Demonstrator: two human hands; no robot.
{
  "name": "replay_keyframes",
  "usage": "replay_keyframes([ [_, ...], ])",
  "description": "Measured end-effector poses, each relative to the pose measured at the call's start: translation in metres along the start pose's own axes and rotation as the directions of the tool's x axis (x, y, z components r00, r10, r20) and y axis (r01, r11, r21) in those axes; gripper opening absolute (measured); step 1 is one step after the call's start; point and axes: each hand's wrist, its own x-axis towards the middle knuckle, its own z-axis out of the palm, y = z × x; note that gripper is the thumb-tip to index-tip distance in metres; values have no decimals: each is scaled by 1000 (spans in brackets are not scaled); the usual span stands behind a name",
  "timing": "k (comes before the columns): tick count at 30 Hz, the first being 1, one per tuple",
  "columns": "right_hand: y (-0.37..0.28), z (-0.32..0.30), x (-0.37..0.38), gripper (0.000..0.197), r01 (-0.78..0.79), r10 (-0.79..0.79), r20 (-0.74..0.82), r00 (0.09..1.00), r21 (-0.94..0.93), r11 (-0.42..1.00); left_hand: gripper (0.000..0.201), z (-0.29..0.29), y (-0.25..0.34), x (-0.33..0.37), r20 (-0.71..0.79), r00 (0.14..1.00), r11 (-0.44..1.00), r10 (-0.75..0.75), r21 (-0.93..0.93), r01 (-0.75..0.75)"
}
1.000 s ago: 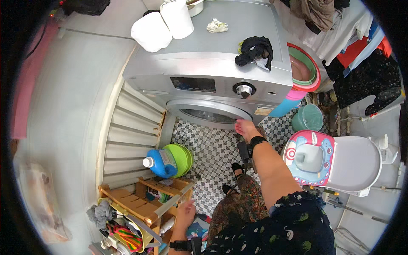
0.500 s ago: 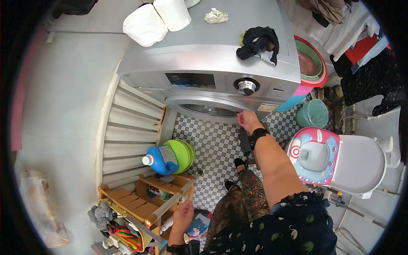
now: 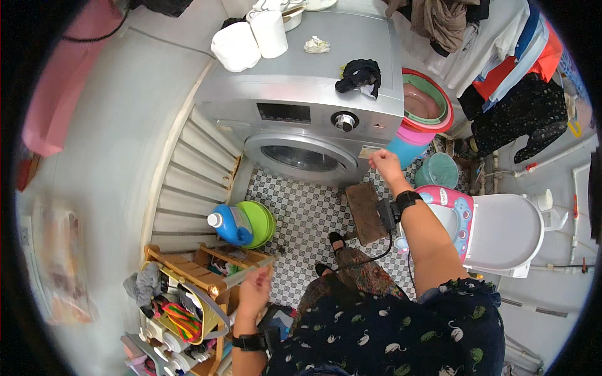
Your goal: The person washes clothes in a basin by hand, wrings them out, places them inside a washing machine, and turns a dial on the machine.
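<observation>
The silver front-loading washing machine (image 3: 232, 119) stands ahead, its round door (image 3: 254, 150) lying against the front. My right hand (image 3: 385, 165) is by the paper label at the machine's lower right corner, just right of the door. Its fingers are loosely bent and apart, with nothing visible in them; whether they touch the label I cannot tell. My left hand (image 3: 254, 291) hovers beside the slatted wooden rack (image 3: 182, 269), near its clear rail. Its fingers are half curled and hold nothing visible. Both wrists wear black straps with small devices.
Paper rolls (image 3: 269, 34) and a black cloth (image 3: 359, 76) lie on the machine. A blue bottle (image 3: 232, 224) and green basin stand left. At right are a toilet (image 3: 508, 225), a teal bin (image 3: 439, 170), stacked basins and hanging clothes. A brown step (image 3: 365, 213) sits on the tiles.
My right hand has left the door's right edge and moved right to the label, fingers loosening. The left hand has shifted slightly up and left. The view has tilted, showing more of the door front.
</observation>
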Motion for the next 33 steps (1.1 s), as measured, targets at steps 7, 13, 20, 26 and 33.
replay_keyframes([
  [7,-36,29,20,18,141,-149,9,989,-376,916,24,0,2,-16,-124,992,996,27,-82,-38],
  [13,-8,39,55,20,71,-109,-74,991,-394,916,24,-7,24,-21,-173,980,995,96,16,-94],
  [20,-19,6,42,29,35,-225,-385,895,-443,896,25,-11,-9,-42,-250,968,1000,5,-19,-10],
  [26,-28,-14,42,33,3,-254,-395,883,-536,844,23,-7,-9,-34,-223,974,998,-36,-60,23],
  [33,-18,-14,51,32,61,-285,-425,859,-468,882,24,-14,3,-11,-261,963,997,71,38,-64],
])
